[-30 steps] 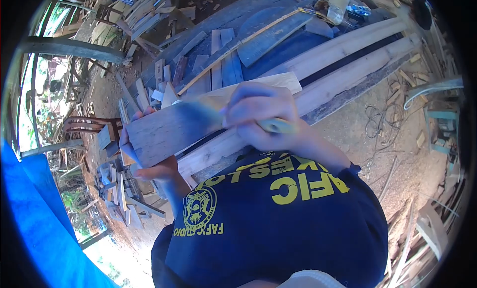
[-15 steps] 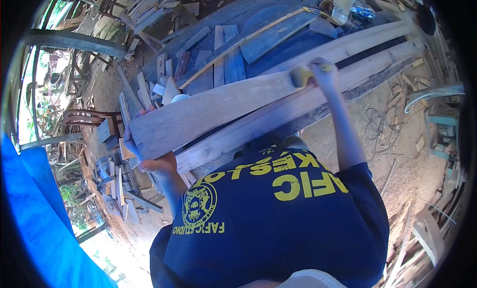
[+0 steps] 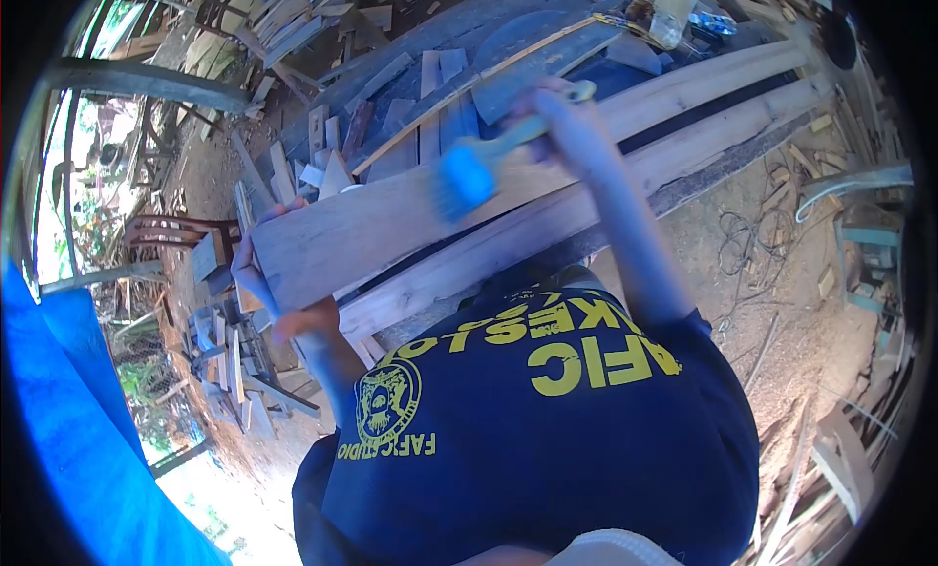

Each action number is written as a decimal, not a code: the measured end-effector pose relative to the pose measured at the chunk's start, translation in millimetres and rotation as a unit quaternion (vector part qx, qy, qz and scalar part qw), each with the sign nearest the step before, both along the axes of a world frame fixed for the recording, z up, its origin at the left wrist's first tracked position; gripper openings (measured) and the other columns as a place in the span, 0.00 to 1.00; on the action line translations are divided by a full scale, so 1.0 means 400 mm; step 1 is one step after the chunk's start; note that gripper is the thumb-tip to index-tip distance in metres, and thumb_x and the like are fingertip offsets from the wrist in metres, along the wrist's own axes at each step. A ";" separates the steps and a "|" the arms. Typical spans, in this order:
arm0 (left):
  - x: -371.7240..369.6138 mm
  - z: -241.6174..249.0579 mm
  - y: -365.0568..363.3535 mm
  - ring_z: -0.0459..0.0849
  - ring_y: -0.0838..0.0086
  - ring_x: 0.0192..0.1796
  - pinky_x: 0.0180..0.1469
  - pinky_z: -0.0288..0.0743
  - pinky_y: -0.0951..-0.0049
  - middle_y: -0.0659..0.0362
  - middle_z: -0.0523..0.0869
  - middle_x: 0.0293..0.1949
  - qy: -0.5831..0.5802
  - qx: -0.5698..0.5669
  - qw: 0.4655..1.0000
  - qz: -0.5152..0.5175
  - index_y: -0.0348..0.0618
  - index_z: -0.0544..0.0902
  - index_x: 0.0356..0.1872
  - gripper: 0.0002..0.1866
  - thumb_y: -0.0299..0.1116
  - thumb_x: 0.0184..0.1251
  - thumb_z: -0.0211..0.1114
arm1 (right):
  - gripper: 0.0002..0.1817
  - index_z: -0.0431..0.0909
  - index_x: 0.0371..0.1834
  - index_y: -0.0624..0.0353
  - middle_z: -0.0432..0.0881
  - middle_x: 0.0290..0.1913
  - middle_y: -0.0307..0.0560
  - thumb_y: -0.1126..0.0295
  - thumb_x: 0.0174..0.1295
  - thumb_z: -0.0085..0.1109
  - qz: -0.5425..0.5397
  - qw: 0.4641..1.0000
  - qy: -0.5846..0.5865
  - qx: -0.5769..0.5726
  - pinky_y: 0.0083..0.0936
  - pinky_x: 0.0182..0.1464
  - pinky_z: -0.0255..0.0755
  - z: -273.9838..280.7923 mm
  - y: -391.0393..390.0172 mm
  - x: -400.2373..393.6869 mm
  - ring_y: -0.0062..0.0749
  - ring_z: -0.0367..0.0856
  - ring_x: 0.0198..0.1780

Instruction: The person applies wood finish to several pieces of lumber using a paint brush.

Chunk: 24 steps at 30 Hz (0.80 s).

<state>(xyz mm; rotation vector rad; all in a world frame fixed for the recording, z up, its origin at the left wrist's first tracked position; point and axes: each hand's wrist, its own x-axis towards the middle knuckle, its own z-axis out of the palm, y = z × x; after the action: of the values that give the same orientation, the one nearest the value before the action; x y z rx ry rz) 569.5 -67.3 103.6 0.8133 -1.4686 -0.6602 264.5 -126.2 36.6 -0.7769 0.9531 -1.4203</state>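
A long pale wooden plank [image 3: 362,222] slants across the view, its near end at the left. My left hand [image 3: 315,324] is closed around that end, with fingers showing along its far edge and the palm underneath. My right hand [image 3: 567,131] grips a paintbrush [image 3: 467,183] by its handle. The wide bristles, blurred and bluish, lie over the plank's upper face. Just on my side of this plank runs a second pale board [image 3: 674,161], with a dark gap between the two.
Wood offcuts [image 3: 430,107] and a thin strip [image 3: 537,58] lie on the dark work surface beyond. A clear plastic container [image 3: 674,19] stands at the back right. Scrap wood [image 3: 234,361] is piled at left, a blue tarp [image 3: 68,400] hangs nearby, and a cable [image 3: 747,239] lies on the ground.
My right hand has swept left with the paintbrush, bringing its bristles toward the plank's near end. My left hand keeps its hold, and the plank has shifted slightly.
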 end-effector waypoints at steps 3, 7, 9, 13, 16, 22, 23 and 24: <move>0.027 -0.028 0.004 0.72 0.50 0.61 0.63 0.67 0.47 0.44 0.68 0.60 0.051 0.059 0.995 0.055 0.45 0.56 0.62 0.57 0.81 0.38 0.52 | 0.06 0.76 0.31 0.59 0.78 0.23 0.44 0.71 0.60 0.49 -0.061 0.986 0.059 0.142 0.18 0.11 0.65 -0.267 -0.029 -0.233 0.23 0.74 0.15; 0.040 -0.048 0.003 0.71 0.51 0.62 0.64 0.65 0.47 0.46 0.68 0.60 0.087 0.072 0.993 0.044 0.47 0.58 0.61 0.55 0.80 0.38 0.54 | 0.08 0.80 0.36 0.59 0.77 0.22 0.42 0.69 0.58 0.54 -0.050 0.908 0.368 0.191 0.18 0.14 0.69 -0.248 -0.033 -0.301 0.24 0.76 0.17; 0.030 -0.043 0.004 0.70 0.51 0.63 0.65 0.65 0.47 0.46 0.68 0.61 0.087 0.064 0.994 0.026 0.47 0.58 0.61 0.55 0.80 0.37 0.54 | 0.09 0.80 0.38 0.59 0.78 0.23 0.43 0.69 0.58 0.54 0.012 0.927 0.362 0.093 0.19 0.15 0.71 -0.189 -0.042 -0.193 0.25 0.77 0.17; -0.006 -0.009 -0.021 0.70 0.51 0.63 0.65 0.64 0.48 0.46 0.68 0.61 0.096 0.045 0.994 -0.001 0.48 0.59 0.62 0.57 0.81 0.34 0.53 | 0.08 0.83 0.35 0.58 0.79 0.24 0.43 0.69 0.56 0.57 0.101 0.862 0.469 -0.162 0.27 0.35 0.77 0.120 -0.004 0.087 0.29 0.81 0.28; -0.037 0.012 -0.024 0.69 0.52 0.63 0.66 0.63 0.48 0.46 0.67 0.61 0.101 0.043 0.994 -0.005 0.47 0.58 0.63 0.59 0.82 0.31 0.53 | 0.06 0.82 0.31 0.62 0.83 0.30 0.49 0.72 0.56 0.56 0.083 0.876 0.305 -0.365 0.25 0.34 0.77 0.317 0.020 0.166 0.30 0.83 0.30; -0.090 0.034 -0.015 0.66 0.56 0.65 0.67 0.62 0.51 0.47 0.64 0.63 0.124 0.027 0.992 -0.019 0.39 0.57 0.63 0.66 0.83 0.24 0.52 | 0.10 0.78 0.28 0.62 0.84 0.30 0.53 0.71 0.60 0.46 0.143 0.953 -0.112 -0.242 0.14 0.08 0.62 0.384 0.044 0.160 0.25 0.75 0.11; -0.089 0.030 -0.017 0.67 0.55 0.64 0.67 0.62 0.50 0.47 0.65 0.63 0.107 -0.005 0.994 -0.024 0.41 0.57 0.63 0.65 0.83 0.24 0.53 | 0.11 0.77 0.29 0.61 0.83 0.28 0.54 0.69 0.61 0.45 0.130 0.964 -0.088 -0.217 0.14 0.07 0.62 0.352 0.036 0.151 0.25 0.74 0.11; -0.090 0.026 -0.016 0.68 0.55 0.64 0.66 0.63 0.50 0.47 0.66 0.62 0.089 -0.037 0.995 -0.027 0.42 0.57 0.63 0.65 0.83 0.25 0.53 | 0.10 0.76 0.28 0.60 0.83 0.28 0.54 0.68 0.60 0.46 0.125 0.972 -0.082 -0.182 0.13 0.06 0.60 0.311 0.025 0.134 0.24 0.74 0.11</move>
<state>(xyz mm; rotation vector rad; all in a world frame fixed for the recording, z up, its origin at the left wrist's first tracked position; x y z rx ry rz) 533.5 -73.6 114.0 0.6420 -1.3483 -0.6972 318.2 -116.3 161.1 -0.9930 0.4519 -1.4263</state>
